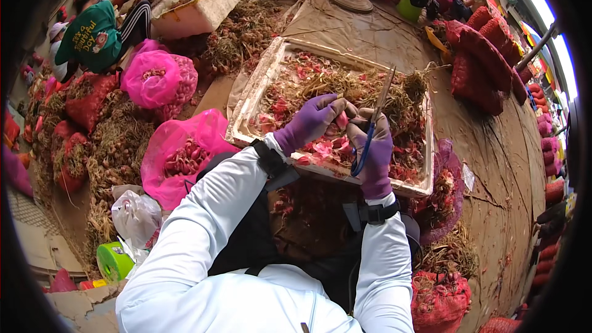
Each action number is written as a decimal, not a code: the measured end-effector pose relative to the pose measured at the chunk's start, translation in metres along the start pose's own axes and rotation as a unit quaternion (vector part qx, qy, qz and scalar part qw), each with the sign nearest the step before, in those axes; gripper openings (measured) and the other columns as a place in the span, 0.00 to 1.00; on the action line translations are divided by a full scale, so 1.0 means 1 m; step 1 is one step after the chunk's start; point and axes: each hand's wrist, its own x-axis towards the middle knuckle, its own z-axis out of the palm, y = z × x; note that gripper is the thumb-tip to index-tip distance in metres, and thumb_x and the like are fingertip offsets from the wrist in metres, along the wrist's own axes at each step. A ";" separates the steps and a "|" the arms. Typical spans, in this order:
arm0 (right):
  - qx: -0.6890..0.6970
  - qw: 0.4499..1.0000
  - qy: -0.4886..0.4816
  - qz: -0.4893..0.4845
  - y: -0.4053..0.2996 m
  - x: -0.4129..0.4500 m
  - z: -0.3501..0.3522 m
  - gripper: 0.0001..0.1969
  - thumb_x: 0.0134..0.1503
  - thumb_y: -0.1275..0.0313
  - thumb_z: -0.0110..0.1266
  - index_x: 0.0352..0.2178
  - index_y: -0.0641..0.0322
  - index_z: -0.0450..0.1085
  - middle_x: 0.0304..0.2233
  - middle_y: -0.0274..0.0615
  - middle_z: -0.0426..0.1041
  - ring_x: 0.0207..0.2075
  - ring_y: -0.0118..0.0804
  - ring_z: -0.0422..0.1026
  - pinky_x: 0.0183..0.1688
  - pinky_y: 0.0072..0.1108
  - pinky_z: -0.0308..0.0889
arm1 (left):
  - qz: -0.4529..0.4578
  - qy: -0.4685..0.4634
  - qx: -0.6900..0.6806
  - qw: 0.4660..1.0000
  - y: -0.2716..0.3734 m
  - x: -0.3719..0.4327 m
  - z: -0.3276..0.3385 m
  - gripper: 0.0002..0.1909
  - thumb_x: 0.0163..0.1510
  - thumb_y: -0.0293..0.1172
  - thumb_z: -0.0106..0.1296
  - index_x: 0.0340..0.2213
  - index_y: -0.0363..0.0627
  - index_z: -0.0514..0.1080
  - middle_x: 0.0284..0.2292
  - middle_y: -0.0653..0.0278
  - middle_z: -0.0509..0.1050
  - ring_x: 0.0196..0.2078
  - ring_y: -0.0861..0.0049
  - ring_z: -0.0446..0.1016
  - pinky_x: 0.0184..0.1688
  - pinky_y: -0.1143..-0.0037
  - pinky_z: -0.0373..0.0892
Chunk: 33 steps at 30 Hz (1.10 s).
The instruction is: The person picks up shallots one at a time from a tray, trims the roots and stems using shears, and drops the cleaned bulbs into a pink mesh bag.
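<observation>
My left hand (309,122), in a purple glove, pinches a pink shallot (342,120) between its fingertips. Close beside it, my right hand (375,155) grips blue-handled scissors (385,94), whose blades point up and away from me. The fingertips of both hands nearly meet around the shallot; whether the right ones touch it I cannot tell. Both hands are over a white foam box (253,84) at my knees. Inside lie dry stalks and roots (344,84), with red skin peelings (323,149) mostly near my side.
At my left stands a pink mesh bag (155,150) of shallots, with another pink bag (150,81) beyond. Shallots with dried stalks (115,143) heap farther left. A person (95,32) sits at upper left. Red mesh sacks (476,74) stand at right; a red bag (439,300) is lower right.
</observation>
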 end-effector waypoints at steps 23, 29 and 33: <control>-0.306 0.920 -0.087 -0.228 -0.010 -0.006 0.008 0.15 0.45 0.83 0.53 0.37 0.63 0.67 0.29 0.37 0.72 0.28 0.30 0.71 0.32 0.21 0.67 | -0.185 -0.078 -0.211 0.957 -0.033 -0.001 -0.027 0.06 0.58 0.34 0.44 0.32 0.47 0.67 0.19 0.79 0.59 0.22 0.89 0.63 0.24 0.81 0.65; -0.285 0.949 -0.031 -0.132 -0.013 -0.003 -0.006 0.20 0.48 0.74 0.61 0.41 0.65 0.63 0.29 0.39 0.72 0.27 0.27 0.70 0.31 0.18 0.66 | -0.177 0.060 -0.318 0.929 -0.012 0.015 -0.054 0.19 0.62 0.40 0.36 0.32 0.35 0.69 0.29 0.54 0.75 0.19 0.79 0.70 0.17 0.83 0.65; -0.507 0.825 -0.033 -0.248 -0.003 -0.012 -0.006 0.34 0.40 0.57 0.68 0.43 0.63 0.61 0.31 0.42 0.70 0.36 0.46 0.69 0.40 0.31 0.65 | -0.170 0.097 -0.329 0.924 -0.007 0.013 -0.038 0.22 0.62 0.43 0.34 0.30 0.37 0.70 0.23 0.60 0.74 0.17 0.80 0.67 0.15 0.81 0.57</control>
